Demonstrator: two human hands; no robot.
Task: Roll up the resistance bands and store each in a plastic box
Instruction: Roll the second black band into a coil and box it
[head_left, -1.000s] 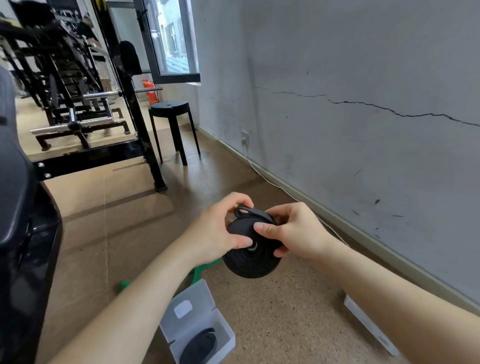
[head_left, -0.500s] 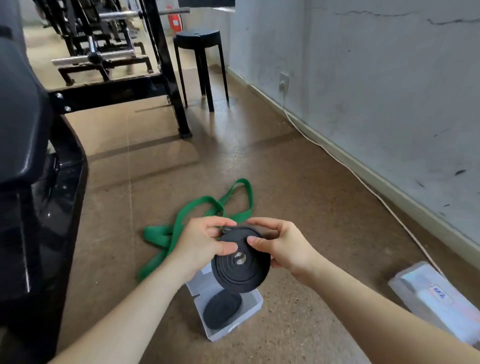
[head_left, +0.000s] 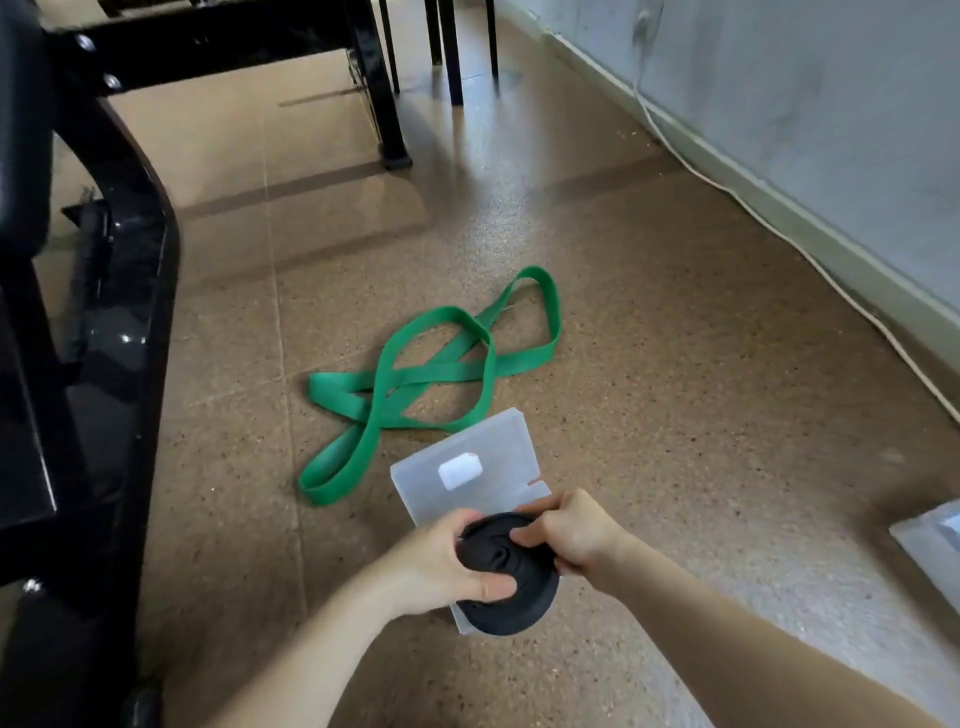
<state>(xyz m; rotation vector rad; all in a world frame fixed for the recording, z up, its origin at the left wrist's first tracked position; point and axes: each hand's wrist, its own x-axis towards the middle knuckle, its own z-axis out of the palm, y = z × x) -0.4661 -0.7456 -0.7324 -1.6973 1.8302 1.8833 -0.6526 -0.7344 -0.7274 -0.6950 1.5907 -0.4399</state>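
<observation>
Between the fingers (head_left: 491, 587) the rolled black band (head_left: 511, 603) looks matt and rubbery. Just beyond them lie a frosted plastic box (head_left: 467, 499), a smooth green band (head_left: 431, 374), the grainy speckled floor (head_left: 675, 415) and a glossy black machine frame (head_left: 130, 312).

Your left hand (head_left: 439, 566) and right hand (head_left: 571, 532) are bare. Left forearm (head_left: 322, 660) and right forearm (head_left: 727, 639) are bare skin down to the frame's bottom edge. Your left thumbnail (head_left: 491, 590) is cut short.

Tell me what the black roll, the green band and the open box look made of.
The black roll: matte, likely rubber or latex; it coils in tight flat layers. The green band: similar flat elastic strip, slight sheen, lying limp in loose loops. The open box: frosted, translucent rigid plastic with crisp moulded edges.
</observation>
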